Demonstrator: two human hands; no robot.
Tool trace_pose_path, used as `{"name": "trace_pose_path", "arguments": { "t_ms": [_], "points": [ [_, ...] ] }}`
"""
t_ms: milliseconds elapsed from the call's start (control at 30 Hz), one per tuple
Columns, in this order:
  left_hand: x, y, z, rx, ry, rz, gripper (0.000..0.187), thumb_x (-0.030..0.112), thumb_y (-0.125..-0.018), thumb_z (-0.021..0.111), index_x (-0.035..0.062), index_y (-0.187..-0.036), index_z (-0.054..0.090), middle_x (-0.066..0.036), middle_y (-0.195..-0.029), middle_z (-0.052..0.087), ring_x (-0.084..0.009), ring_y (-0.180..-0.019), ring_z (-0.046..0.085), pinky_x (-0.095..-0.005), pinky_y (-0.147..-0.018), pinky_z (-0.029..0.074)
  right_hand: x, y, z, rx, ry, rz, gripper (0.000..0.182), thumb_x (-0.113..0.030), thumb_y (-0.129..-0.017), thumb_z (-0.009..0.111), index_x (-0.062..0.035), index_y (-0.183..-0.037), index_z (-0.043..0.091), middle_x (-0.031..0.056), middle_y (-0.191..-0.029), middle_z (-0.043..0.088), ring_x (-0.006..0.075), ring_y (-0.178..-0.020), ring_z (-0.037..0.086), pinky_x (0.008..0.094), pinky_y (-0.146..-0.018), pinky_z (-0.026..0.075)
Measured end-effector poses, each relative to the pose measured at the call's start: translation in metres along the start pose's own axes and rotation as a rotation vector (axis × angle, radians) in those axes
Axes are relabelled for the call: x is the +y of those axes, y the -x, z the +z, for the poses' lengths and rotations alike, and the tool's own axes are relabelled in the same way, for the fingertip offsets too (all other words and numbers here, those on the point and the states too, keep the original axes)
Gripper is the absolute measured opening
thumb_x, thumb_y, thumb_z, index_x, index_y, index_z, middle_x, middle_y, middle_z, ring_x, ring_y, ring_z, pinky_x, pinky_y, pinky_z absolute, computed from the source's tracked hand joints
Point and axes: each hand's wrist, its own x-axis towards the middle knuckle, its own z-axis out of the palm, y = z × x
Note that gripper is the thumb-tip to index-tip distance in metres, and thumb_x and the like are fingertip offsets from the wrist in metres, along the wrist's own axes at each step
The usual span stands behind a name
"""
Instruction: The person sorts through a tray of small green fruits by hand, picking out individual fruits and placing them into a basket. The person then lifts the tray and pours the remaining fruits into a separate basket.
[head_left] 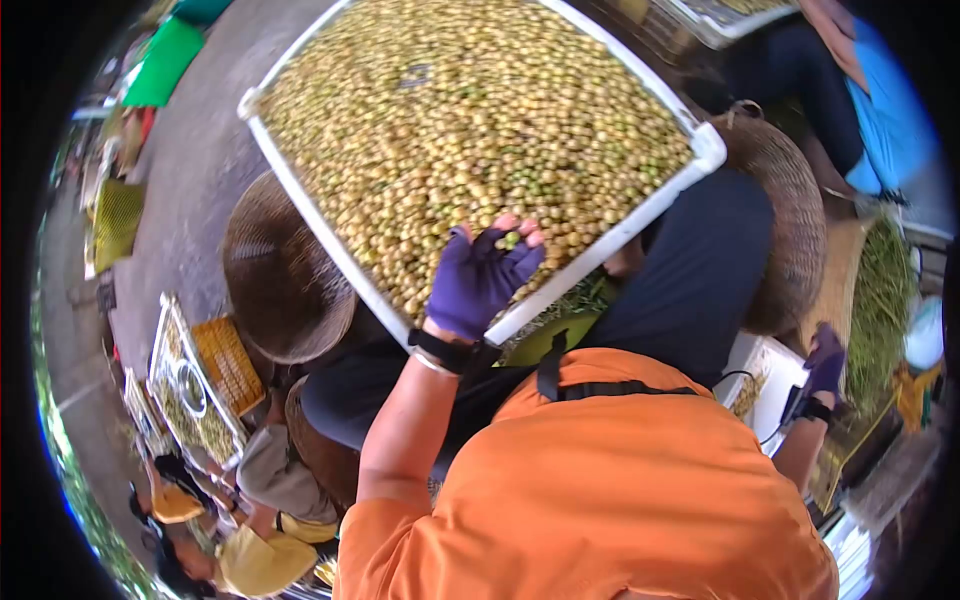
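Observation:
A big white-rimmed tray [335, 240] full of small round yellow-brown fruits [460, 110], some of them green, lies in front of me. Over its near corner is my left hand [480, 275], in a purple glove with bare fingertips. Its fingers curl in round a small green fruit [511, 240], palm partly upward, close over the other fruits. Off to my right side, my right hand [826, 360], also in a purple glove, hangs beside a white box [775, 365] with yellowish pieces inside. Its fingers are small and blurred here, so I cannot tell whether they hold anything.
Round woven baskets stand left [285, 270] and right [785, 220] of the tray. Green stalks [880, 310] lie at far right. A person in blue [890, 110] sits at upper right. People at lower left sit near another fruit tray [195, 400] and a yellow crate [228, 358].

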Motion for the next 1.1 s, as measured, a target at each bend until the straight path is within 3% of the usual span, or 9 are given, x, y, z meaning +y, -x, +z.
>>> {"name": "trace_pose_path", "arguments": {
  "t_ms": [100, 167, 300, 500, 600, 667, 767, 900, 1100],
  "points": [
    [0.002, 0.007, -0.002, 0.008, -0.019, 0.044, 0.041, 0.026, -0.097, 0.048, -0.006, -0.123, 0.043, -0.028, -0.129, 0.046, -0.0384, -0.118, 0.049, -0.0458, -0.105, 0.041, -0.149, 0.053, 0.05, -0.188, -0.214, -0.413, 0.03, -0.025, -0.093, 0.053, -0.0005, -0.107, 0.062, -0.0011, -0.065, 0.051, 0.005, -0.051, 0.046, 0.0218, -0.049, 0.039],
    [0.0, 0.011, -0.007, 0.01, -0.087, 0.093, 0.034, 0.016, -0.098, 0.045, -0.0053, -0.124, 0.042, -0.027, -0.128, 0.047, -0.0367, -0.117, 0.051, -0.0448, -0.105, 0.042, -0.214, 0.088, 0.093, -0.348, -0.339, -0.638, 0.032, -0.018, -0.092, 0.055, 0.0037, -0.114, 0.06, 0.0009, -0.075, 0.056, 0.0054, -0.059, 0.049, 0.0209, -0.056, 0.041],
    [0.008, 0.025, -0.017, 0.055, -0.117, 0.094, 0.032, 0.001, -0.095, 0.043, -0.0046, -0.126, 0.041, -0.023, -0.125, 0.049, -0.0337, -0.115, 0.053, -0.044, -0.104, 0.044, -0.292, 0.156, 0.173, -0.742, -0.209, -0.858, 0.032, -0.013, -0.085, 0.061, 0.0057, -0.111, 0.061, 0.0024, -0.083, 0.061, 0.0073, -0.063, 0.052, 0.0222, -0.062, 0.043],
    [0.041, 0.045, -0.02, 0.254, -0.647, 0.146, 0.034, 0.018, -0.093, 0.056, -0.0006, -0.121, 0.052, -0.017, -0.104, 0.063, -0.027, -0.093, 0.065, -0.0397, -0.084, 0.054, -0.322, 0.202, 0.272, -1.081, 0.137, -1.046, 0.025, -0.022, -0.087, 0.06, -0.0001, -0.1, 0.062, 0.0078, -0.072, 0.059, 0.0123, -0.063, 0.058, 0.0263, -0.062, 0.046],
    [0.063, 0.038, -0.012, 0.519, -1.367, 0.107, 0.033, 0.018, -0.093, 0.055, 0.003, -0.122, 0.055, -0.008, -0.088, 0.065, -0.0151, -0.071, 0.064, -0.028, -0.064, 0.055, -0.305, 0.184, 0.323, -0.828, 0.343, -1.424, 0.025, -0.028, -0.087, 0.06, -0.0046, -0.095, 0.063, 0.0175, -0.08, 0.064, 0.0327, -0.076, 0.062, 0.0412, -0.07, 0.049],
    [0.082, 0.03, -0.026, 0.521, -1.93, 0.183, 0.034, 0.023, -0.095, 0.052, 0.0077, -0.125, 0.057, -0.002, -0.081, 0.063, -0.0092, -0.061, 0.059, -0.0226, -0.055, 0.05, -0.291, 0.182, 0.334, -0.793, 0.434, -1.522, 0.022, -0.027, -0.086, 0.06, -0.007, -0.092, 0.063, 0.016, -0.082, 0.064, 0.0341, -0.079, 0.062, 0.0441, -0.07, 0.048],
    [0.077, 0.031, -0.016, 0.617, -1.473, 0.235, 0.036, 0.026, -0.096, 0.051, 0.0057, -0.126, 0.055, -0.003, -0.081, 0.064, -0.0096, -0.061, 0.06, -0.0228, -0.055, 0.051, -0.265, 0.179, 0.35, -0.742, 0.531, -1.602, 0.019, -0.025, -0.085, 0.06, -0.0076, -0.09, 0.062, 0.0149, -0.081, 0.064, 0.0342, -0.079, 0.062, 0.0448, -0.07, 0.048],
    [0.079, 0.026, -0.023, 0.392, -0.912, 0.342, 0.032, 0.028, -0.095, 0.053, 0.003, -0.115, 0.057, -0.01, -0.094, 0.065, -0.0176, -0.079, 0.065, -0.0302, -0.073, 0.055, -0.233, 0.175, 0.37, -0.718, 0.709, -1.59, 0.017, -0.023, -0.085, 0.059, -0.0082, -0.092, 0.06, 0.0159, -0.081, 0.064, 0.0354, -0.078, 0.062, 0.0459, -0.069, 0.048],
    [0.103, 0.014, -0.035, 0.159, -0.677, 0.501, 0.035, 0.024, -0.097, 0.05, -0.0013, -0.123, 0.05, -0.015, -0.111, 0.061, -0.0261, -0.1, 0.062, -0.0399, -0.09, 0.051, -0.244, 0.206, 0.364, -0.777, 0.671, -1.514, 0.017, -0.023, -0.086, 0.058, -0.0096, -0.096, 0.058, 0.0149, -0.081, 0.064, 0.0346, -0.078, 0.063, 0.0462, -0.066, 0.048]
  ]
}}
